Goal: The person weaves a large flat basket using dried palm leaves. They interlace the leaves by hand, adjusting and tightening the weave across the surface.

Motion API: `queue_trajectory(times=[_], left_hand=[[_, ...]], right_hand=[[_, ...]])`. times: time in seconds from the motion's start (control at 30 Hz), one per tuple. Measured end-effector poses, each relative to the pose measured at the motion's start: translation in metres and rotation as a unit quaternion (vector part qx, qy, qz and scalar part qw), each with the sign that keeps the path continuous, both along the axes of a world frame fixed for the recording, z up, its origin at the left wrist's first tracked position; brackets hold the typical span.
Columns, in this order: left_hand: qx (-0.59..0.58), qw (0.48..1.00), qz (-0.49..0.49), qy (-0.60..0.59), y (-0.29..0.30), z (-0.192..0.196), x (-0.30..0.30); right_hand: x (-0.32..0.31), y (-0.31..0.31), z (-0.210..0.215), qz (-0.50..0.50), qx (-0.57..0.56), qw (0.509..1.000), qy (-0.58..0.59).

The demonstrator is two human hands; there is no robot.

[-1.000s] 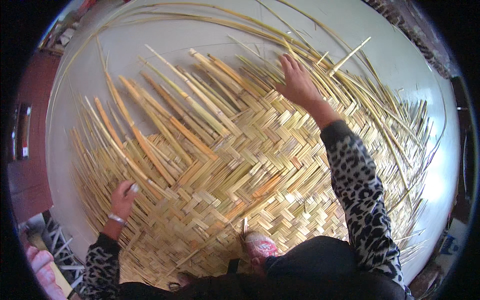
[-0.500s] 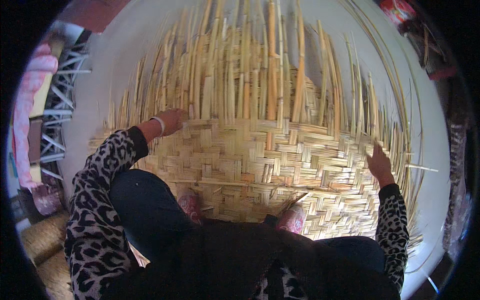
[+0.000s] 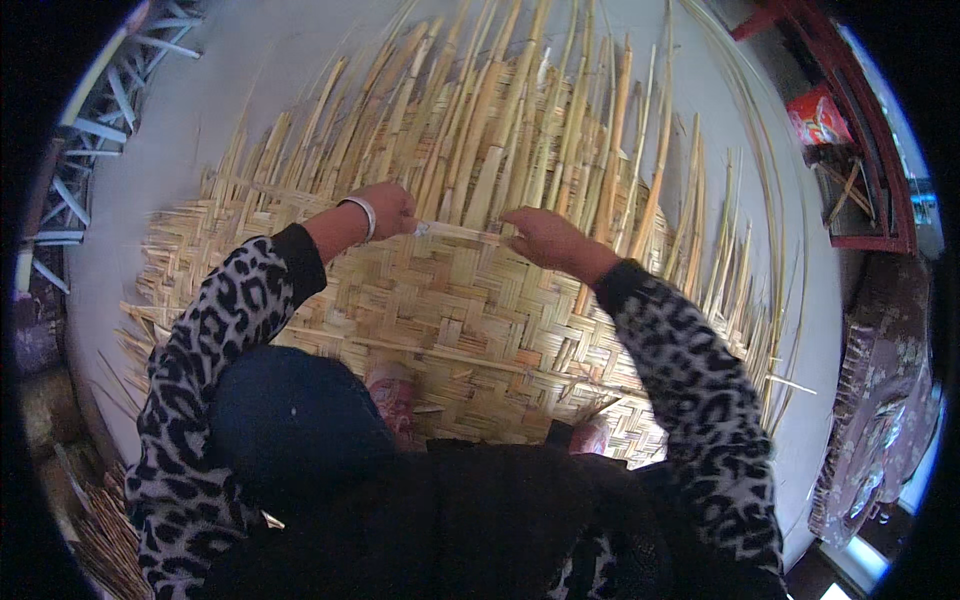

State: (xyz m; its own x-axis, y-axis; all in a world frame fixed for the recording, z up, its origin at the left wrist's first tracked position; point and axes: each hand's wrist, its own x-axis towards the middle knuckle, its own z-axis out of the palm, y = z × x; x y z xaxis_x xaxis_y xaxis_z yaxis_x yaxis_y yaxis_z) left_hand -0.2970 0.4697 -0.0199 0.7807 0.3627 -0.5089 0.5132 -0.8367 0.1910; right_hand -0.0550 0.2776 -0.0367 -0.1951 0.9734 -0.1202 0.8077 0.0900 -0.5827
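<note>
A pale mat of woven split reeds (image 3: 440, 310) spreads beneath me, its weave in a zigzag pattern. From its far side, loose unwoven reed ends (image 3: 560, 150) stick out away from me. My left hand (image 3: 385, 210) is closed at the line where weave meets loose ends. My right hand (image 3: 548, 238) is a short way to its right, fingers bent in a pinch. A flat pale reed strip (image 3: 462, 233) runs crosswise between the two hands, an end in each. The fingertips are partly hidden.
My pink shoes (image 3: 393, 400) rest on the mat. Long thin reeds (image 3: 765, 170) curve along the grey floor (image 3: 240, 60) at right. A white metal rack (image 3: 110, 100) stands far left, a dark red frame (image 3: 870, 130) far right, patterned brown cloth (image 3: 865, 400) below it.
My right hand has come from the mat's right side to the middle, near my left hand. The strip now spans both hands. The whole view has shifted and turned a little.
</note>
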Motion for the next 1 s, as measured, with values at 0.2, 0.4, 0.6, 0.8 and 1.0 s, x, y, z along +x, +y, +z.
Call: queue_trajectory(times=[0.2, 0.4, 0.6, 0.8, 1.0], left_hand=[[0.004, 0.997, 0.066, -0.029, 0.019, 0.033, -0.054], [-0.039, 0.899, 0.229, -0.370, 0.066, 0.019, -0.084], [-0.216, 0.895, 0.301, -0.247, 0.099, -0.043, -0.084], [0.057, 0.977, 0.156, -0.137, 0.109, -0.079, -0.061], [-0.007, 0.985, 0.132, -0.111, 0.112, -0.080, -0.043]], right_hand=[[-0.082, 0.076, -0.022, 0.005, -0.062, 0.996, -0.069], [-0.087, 0.082, -0.021, -0.127, -0.024, 0.989, -0.075], [-0.064, 0.073, -0.041, -0.329, -0.083, 0.940, 0.044], [-0.054, 0.081, -0.046, -0.294, -0.104, 0.950, -0.017], [-0.054, 0.109, -0.045, -0.190, -0.172, 0.966, -0.043]])
